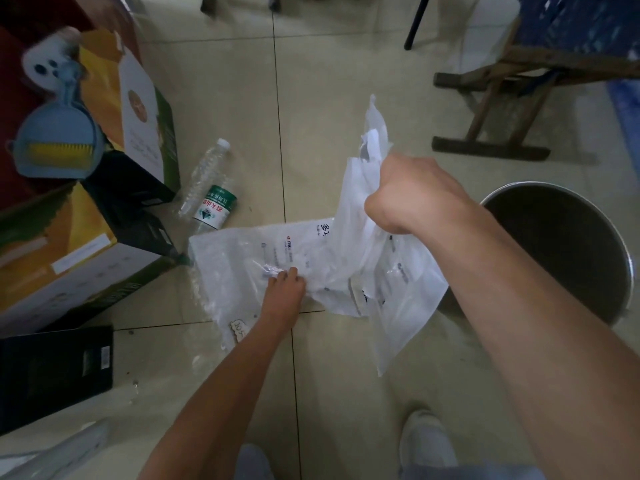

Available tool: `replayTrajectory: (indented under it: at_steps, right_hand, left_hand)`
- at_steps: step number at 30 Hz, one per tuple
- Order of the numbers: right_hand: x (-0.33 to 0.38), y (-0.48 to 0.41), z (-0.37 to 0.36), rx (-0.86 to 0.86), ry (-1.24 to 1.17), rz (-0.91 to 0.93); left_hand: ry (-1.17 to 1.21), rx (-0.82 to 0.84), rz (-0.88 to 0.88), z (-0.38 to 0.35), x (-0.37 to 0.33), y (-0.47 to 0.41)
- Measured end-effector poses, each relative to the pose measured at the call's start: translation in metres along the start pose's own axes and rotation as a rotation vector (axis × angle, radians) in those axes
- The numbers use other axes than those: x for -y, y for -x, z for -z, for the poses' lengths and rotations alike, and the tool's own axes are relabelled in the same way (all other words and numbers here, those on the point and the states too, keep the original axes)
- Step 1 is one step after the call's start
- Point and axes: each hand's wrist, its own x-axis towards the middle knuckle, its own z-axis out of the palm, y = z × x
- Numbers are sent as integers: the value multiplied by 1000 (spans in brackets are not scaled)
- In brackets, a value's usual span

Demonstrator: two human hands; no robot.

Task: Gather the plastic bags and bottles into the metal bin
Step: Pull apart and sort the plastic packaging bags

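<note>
right hand (pixel 412 195): fisted around raised plastic bags (pixel 360 209) | left hand (pixel 285 289): pinching a clear bag (pixel 235 268) on the floor (pixel 329 98) | bottles (pixel 207 188): far left (lying flat) | metal bin (pixel 561 251): right, beside the bags

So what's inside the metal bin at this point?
The bin shows only a dark, bare-looking inner wall and floor; no bags or bottles are visible in it. Its near-left part is hidden by the right forearm and the bags gripped by the right hand.
</note>
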Motion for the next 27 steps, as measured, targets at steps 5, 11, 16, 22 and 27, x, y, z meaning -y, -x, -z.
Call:
replayTrajectory:
  at_steps: [5, 11, 16, 22, 27]
  right_hand:
    - [-1, -1, 1, -33, -8, 20]
    - [1, -1, 5, -71, -46, -4]
    - [9, 7, -1, -114, -66, 24]
    - [19, 13, -12, -50, -184, 197]
    - [27, 38, -1, 21, -249, 294]
  left_hand:
    - [382, -41, 66, 16, 18, -6]
    - [615, -192, 159, 86, 44, 19]
    - [873, -264, 296, 161, 46, 42]
    - [1219, -342, 213, 228, 10, 67]
    - [1512, -513, 70, 279, -18, 99]
